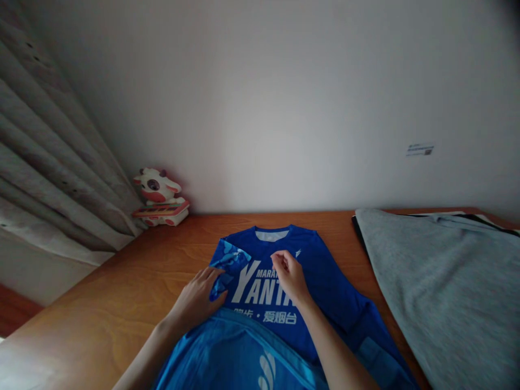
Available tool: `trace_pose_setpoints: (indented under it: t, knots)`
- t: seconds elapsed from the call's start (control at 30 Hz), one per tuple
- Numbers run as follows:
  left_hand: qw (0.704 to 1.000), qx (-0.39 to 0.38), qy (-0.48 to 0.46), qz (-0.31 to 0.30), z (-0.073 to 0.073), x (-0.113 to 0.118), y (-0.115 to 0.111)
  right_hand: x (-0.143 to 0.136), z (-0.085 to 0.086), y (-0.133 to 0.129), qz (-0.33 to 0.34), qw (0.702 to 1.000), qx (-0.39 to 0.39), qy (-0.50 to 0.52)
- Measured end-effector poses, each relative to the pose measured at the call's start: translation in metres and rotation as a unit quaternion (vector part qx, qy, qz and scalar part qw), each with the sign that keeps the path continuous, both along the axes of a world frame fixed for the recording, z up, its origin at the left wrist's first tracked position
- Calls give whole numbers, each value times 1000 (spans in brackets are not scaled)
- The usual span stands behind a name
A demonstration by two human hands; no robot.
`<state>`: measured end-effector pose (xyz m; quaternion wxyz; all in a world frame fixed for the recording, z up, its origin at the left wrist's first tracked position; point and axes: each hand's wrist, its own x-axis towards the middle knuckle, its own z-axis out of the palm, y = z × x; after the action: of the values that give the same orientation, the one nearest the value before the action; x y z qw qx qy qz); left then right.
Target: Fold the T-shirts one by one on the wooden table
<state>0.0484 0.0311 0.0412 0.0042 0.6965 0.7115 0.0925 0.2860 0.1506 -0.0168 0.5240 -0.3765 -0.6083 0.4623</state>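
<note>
Here, marathon jersey (329, 287): on desk (154, 265), collar (272, 235) toward back edge
Left hand (202, 295): spread, at folded sleeve (233, 255)
Right hand (290, 277): curled over chest print (260, 292); contents unclear

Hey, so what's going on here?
A person has both hands at a blue shirt laid out on a wooden table, collar toward the wall. The left hand is at the patterned cloth on the shirt's left side. The right hand is curled over the chest print; whether it grips anything is unclear. Grey cloth lies to the right, and a toy cow stands at the back left.
</note>
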Motion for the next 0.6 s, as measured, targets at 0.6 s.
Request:
trace_pose_setpoints:
  t: [0.6]
  knots:
    - [998,-25,32,46,5,57,103,2,4,-3,12,1000,8,-19]
